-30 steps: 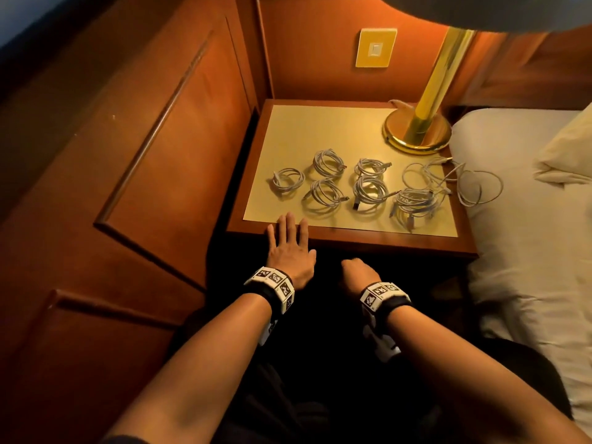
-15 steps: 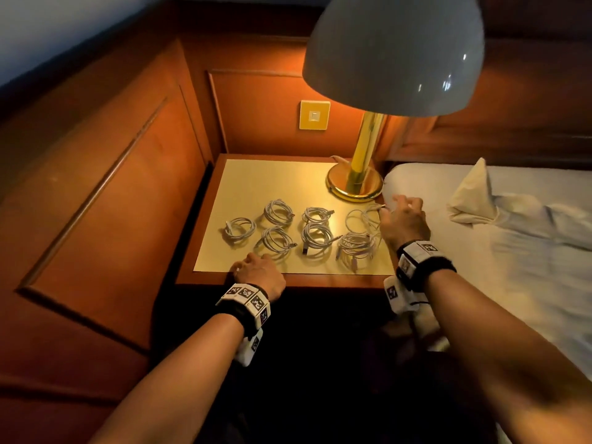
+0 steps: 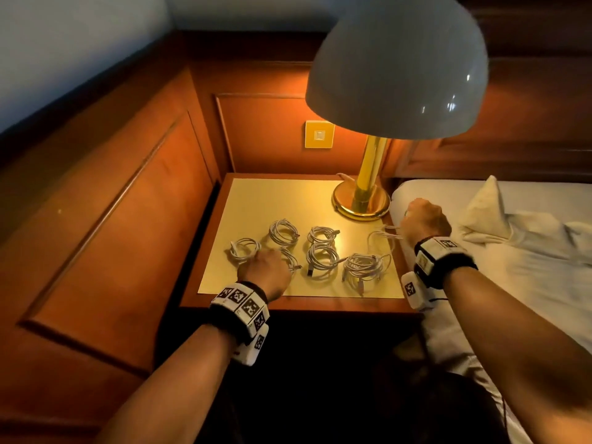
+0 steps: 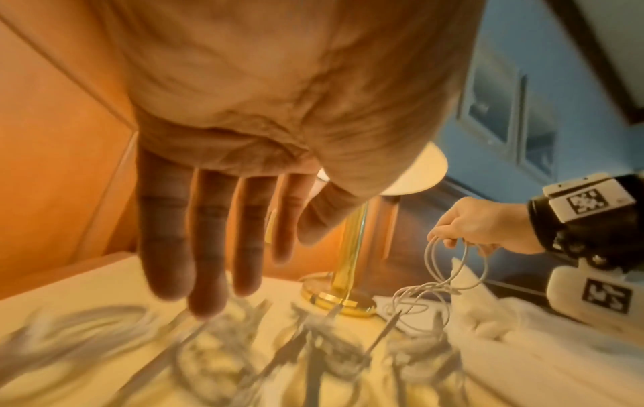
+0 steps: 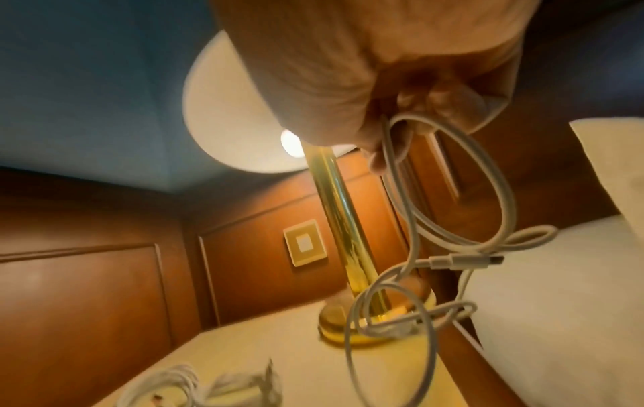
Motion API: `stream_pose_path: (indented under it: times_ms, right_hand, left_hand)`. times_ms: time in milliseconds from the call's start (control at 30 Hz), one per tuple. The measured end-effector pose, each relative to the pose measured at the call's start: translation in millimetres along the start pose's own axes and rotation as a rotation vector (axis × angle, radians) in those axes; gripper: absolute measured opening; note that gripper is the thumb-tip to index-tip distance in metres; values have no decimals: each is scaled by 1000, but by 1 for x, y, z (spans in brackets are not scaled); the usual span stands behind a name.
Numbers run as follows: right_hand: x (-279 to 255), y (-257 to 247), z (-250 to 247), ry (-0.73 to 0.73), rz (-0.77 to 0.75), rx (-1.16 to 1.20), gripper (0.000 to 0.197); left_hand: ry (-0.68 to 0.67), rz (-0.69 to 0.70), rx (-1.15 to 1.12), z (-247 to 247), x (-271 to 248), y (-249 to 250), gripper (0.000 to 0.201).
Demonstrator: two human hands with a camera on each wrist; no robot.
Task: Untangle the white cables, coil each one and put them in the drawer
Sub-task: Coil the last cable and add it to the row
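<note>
Several coiled white cables [image 3: 322,261] lie on the nightstand [image 3: 288,200]. My left hand [image 3: 267,270] hovers low over the coil at front left [image 3: 290,259], fingers straight and holding nothing, as the left wrist view [image 4: 209,242] shows. My right hand [image 3: 423,221] is raised at the nightstand's right edge beside the lamp base and grips loose loops of a tangled white cable [image 5: 453,220], whose lower loops [image 4: 428,292] and plug hang down toward the tabletop. No drawer is visible.
A brass lamp [image 3: 362,200] with a wide white shade [image 3: 397,68] stands at the back right of the nightstand. Wood panelling [image 3: 128,200] closes in the left and back. A bed with a white sheet [image 3: 528,283] and a pillow [image 3: 483,213] lies to the right.
My left hand moved from the nightstand's front edge forward over the coils. My right hand came up from below the edge, took the loose cable and lifted it off the table.
</note>
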State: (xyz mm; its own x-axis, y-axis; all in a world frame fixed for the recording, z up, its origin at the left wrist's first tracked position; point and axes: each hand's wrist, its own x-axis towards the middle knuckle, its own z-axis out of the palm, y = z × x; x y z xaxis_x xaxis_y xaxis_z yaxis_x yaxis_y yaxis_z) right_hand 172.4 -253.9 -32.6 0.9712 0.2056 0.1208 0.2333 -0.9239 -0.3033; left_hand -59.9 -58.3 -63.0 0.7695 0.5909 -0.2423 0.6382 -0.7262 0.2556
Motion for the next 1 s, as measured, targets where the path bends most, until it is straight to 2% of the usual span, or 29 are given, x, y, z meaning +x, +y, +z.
stream_pose_path:
  times_ms: [100, 167, 233, 300, 367, 433, 500, 567, 667, 767, 833, 900, 933, 1000]
  right_hand:
    - [-20, 1, -35, 294, -200, 117, 22]
    - [-36, 2, -54, 409, -305, 208, 30]
    - [-53, -2, -72, 476, -352, 271, 41]
    - [-70, -7, -89, 552, -390, 338, 45]
    - [-88, -16, -104, 565, -377, 449, 36]
    - [-105, -25, -114, 534, -355, 571, 30]
    - [-119, -33, -114, 495, -343, 680, 27]
    - [-132, -35, -105, 420, -332, 728, 24]
    - [-152, -29, -82, 274, -376, 668, 28]
    - [-171, -22, -50, 109, -401, 563, 27]
    - [-184, -17, -27, -2, -369, 496, 25]
    - [-196, -15, -9, -20, -354, 374, 27]
    - [-202, -18, -2, 1, -381, 319, 27]
    - [-214, -29, 2, 27, -505, 376, 27]
  left_hand:
    - [218, 157, -160, -20, -5, 19, 25]
    - [353, 319, -333, -29, -10, 36, 24]
    - [389, 471, -497, -36, -16, 55, 25]
    - [316, 589, -542, -38, -26, 69, 41]
    - [251, 665, -480, -34, -33, 79, 58]
    - [251, 700, -441, -27, -41, 82, 60]
    - [285, 741, -507, -23, -51, 78, 41]
    - [265, 791, -638, -21, -66, 63, 19]
    - [116, 752, -892, -19, -83, 25, 8]
    - [-15, 583, -1176, -16, -91, -16, 16]
    - [-87, 491, -1175, -11, -96, -33, 17]
    - [-120, 437, -1139, -7, -100, -42, 18]
    - [-106, 413, -1114, -4, -101, -44, 18]
    - [-56, 387, -1040, -1, -103, -44, 19]
